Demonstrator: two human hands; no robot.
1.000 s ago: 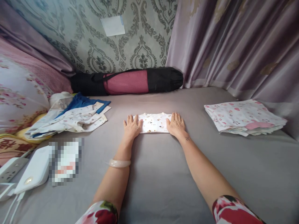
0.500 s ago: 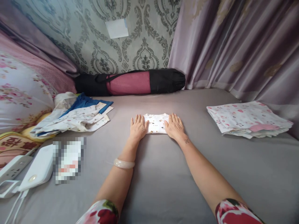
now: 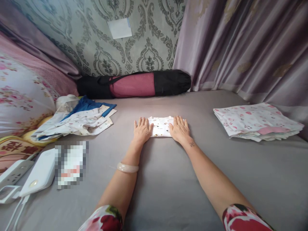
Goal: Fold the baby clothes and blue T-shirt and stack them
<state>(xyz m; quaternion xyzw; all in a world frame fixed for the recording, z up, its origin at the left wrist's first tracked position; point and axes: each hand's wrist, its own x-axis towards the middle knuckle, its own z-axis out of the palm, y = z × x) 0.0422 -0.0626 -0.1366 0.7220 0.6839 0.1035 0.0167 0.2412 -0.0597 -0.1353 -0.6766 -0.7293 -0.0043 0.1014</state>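
Note:
A small white printed garment (image 3: 160, 127), folded into a flat rectangle, lies on the grey bed sheet (image 3: 168, 179) in the middle of the view. My left hand (image 3: 142, 130) rests flat on its left end, fingers stretched away from me. On its right end my right hand (image 3: 179, 129) lies flat in the same way, thumb toward the middle. Both palms hide the garment's side edges. What looks like a neckline shows along the far edge, between the hands.
Loose clothes (image 3: 84, 118), white and blue, lie in a heap at the left. A stack of folded printed cloth (image 3: 257, 122) is at the right. A black and pink rolled bag (image 3: 134, 84) lies along the wall. A white power bank (image 3: 39, 173) and power strip (image 3: 15, 175) are front left.
Both hands stay flat on the folded garment, almost unmoved. The view has shifted very slightly.

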